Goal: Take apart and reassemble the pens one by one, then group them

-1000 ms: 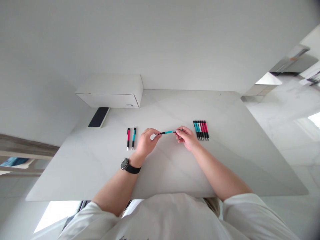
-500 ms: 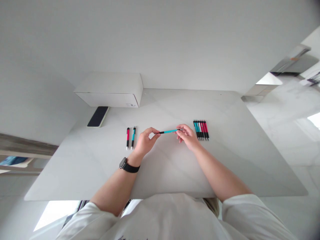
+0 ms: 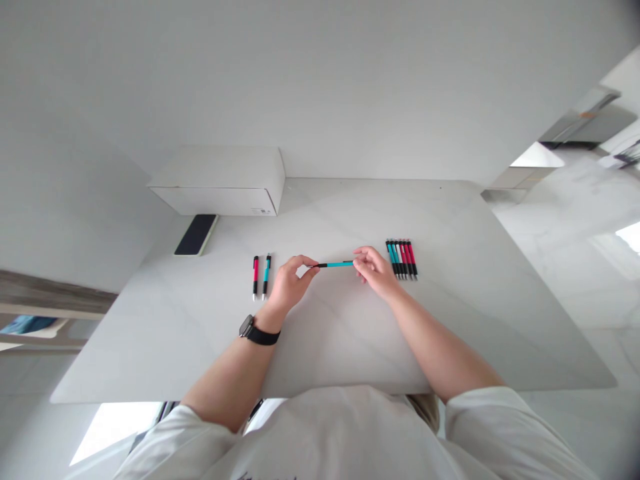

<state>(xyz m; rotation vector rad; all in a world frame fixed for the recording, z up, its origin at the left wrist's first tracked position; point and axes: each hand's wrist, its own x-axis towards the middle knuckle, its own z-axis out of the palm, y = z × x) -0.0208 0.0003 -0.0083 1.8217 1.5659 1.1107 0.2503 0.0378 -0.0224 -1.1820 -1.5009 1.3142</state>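
A turquoise pen (image 3: 339, 264) with a black grip lies nearly level between my two hands, above the table. My left hand (image 3: 294, 280) pinches its black grip end between thumb and forefinger. At the other end, my right hand (image 3: 374, 270) closes thumb and fingers on the pen's clip end. Left of my left hand, a red pen (image 3: 255, 277) and another turquoise pen (image 3: 267, 275) lie side by side, slightly apart. Just beyond my right hand is a tight row of several pens (image 3: 402, 259), turquoise, white and red.
A white box (image 3: 215, 200) stands against the wall at the back left of the white table (image 3: 330, 347). In front of it lies a dark-screened phone (image 3: 197, 235). A shelf (image 3: 55, 293) is beyond the table's left edge.
The pen has turned slightly about its length, so its dark clip now shows along the upper side. Both hands stay in almost the same place.
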